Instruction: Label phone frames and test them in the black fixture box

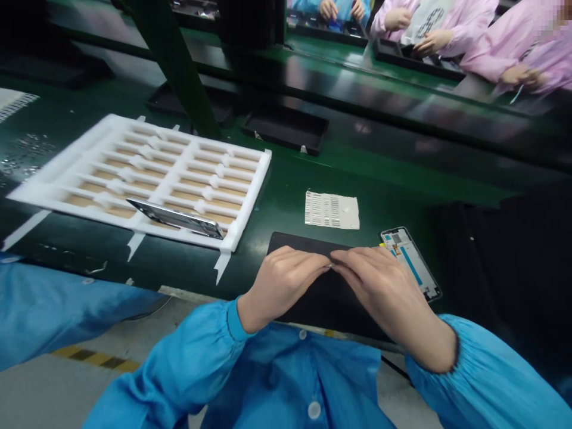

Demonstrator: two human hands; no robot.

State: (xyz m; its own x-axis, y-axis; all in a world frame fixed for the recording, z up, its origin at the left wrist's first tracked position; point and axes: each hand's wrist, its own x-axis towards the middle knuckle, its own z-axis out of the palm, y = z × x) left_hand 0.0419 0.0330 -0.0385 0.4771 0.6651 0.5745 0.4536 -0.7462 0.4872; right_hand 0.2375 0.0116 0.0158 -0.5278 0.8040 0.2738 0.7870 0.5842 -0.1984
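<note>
My left hand (288, 280) and my right hand (386, 292) meet fingertip to fingertip over a black mat (313, 301). Both are closed in a pinch. A tiny pale sliver shows where the fingertips touch; what it is, I cannot make out. Just beyond the mat lies a cream card (331, 210) with rows of thin strips on it. To the right of my right hand a phone frame (413, 262) with blue strips lies flat, partly covered by that hand. Another phone frame (176, 218) leans tilted on the near edge of a white foam tray (263, 173).
Two shallow black trays, one nearer the middle (286, 128), stand at the back beside a green post (174, 59). Small shiny bits (27, 155) are scattered at far left. A dark bulky object (513, 268) occupies the right. Co-workers' hands (431, 44) are across the bench.
</note>
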